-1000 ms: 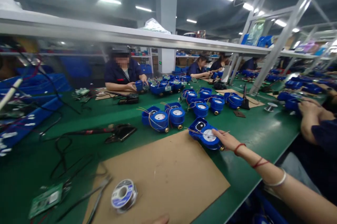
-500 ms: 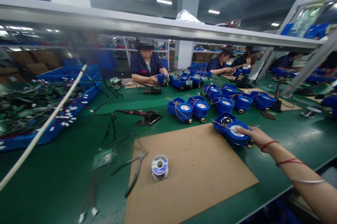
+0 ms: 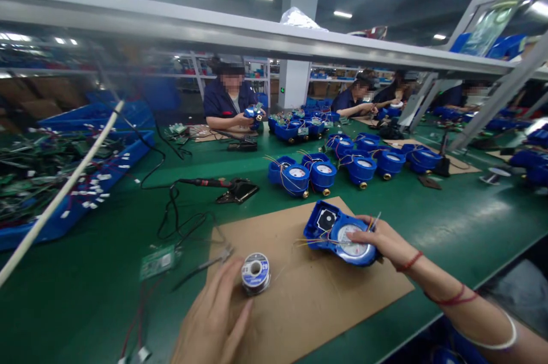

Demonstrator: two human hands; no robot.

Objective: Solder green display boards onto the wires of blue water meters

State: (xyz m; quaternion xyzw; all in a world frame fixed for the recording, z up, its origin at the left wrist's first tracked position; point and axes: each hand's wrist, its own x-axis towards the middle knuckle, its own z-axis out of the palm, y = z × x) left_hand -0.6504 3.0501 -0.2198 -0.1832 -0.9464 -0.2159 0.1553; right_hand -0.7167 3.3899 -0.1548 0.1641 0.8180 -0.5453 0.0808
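Observation:
My right hand [image 3: 381,238] grips a blue water meter [image 3: 338,233] with a white dial and loose thin wires, holding it on the brown cardboard mat [image 3: 308,295]. My left hand [image 3: 214,318] reaches up from the near edge, fingers stretched out, its tips beside a small spool of solder wire [image 3: 256,273] standing on the mat's left side. The hand holds nothing.
Pliers [image 3: 205,264] and a green circuit board [image 3: 157,262] lie left of the mat. A soldering iron [image 3: 214,183] rests on its stand behind. Several blue meters [image 3: 321,173] stand in rows further back. A blue bin of boards [image 3: 64,176] sits left. Other people work across the green bench.
My right hand has pulled the meter from the green bench onto the cardboard mat, nearer to me. My left hand has come into view and reached the solder spool.

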